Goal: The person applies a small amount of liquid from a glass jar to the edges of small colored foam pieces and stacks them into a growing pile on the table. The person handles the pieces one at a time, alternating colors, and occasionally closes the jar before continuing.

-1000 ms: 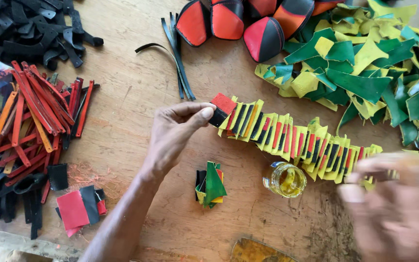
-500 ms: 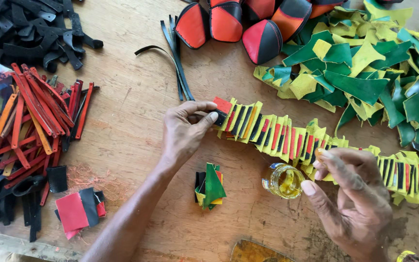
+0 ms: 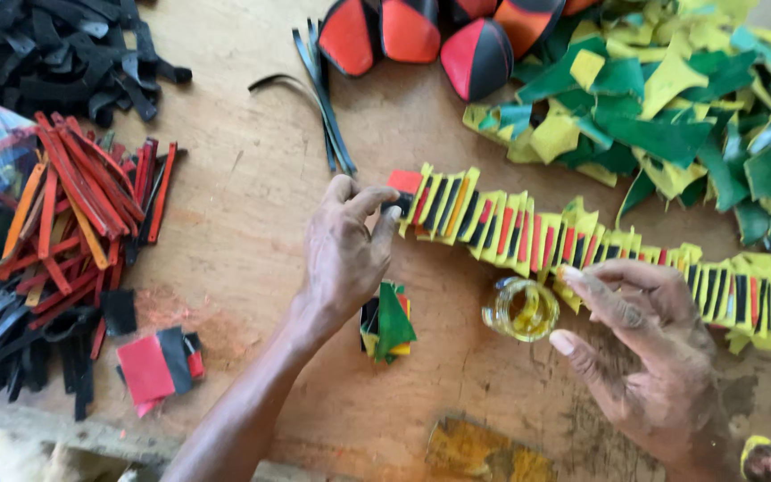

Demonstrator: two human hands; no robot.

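a single head-worn camera looks almost straight down from close above the wooden bench (image 3: 252,223). the left hand (image 3: 345,254) and right hand (image 3: 644,357) reach in from the lower edge. there is no second view, so nothing is shared.

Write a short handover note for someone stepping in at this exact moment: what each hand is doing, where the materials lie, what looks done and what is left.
Left hand: pinching the left end of the row of overlapped pieces.
Right hand: open, fingertips on the row, beside the small glass jar of yellowish liquid.
Small stack of cut pieces lies just below the left hand.
Done: a long row of yellow, black and red pieces is laid out overlapping across the wooden table.
Left: heap of green and yellow scraps, red strips and black strips are unused.
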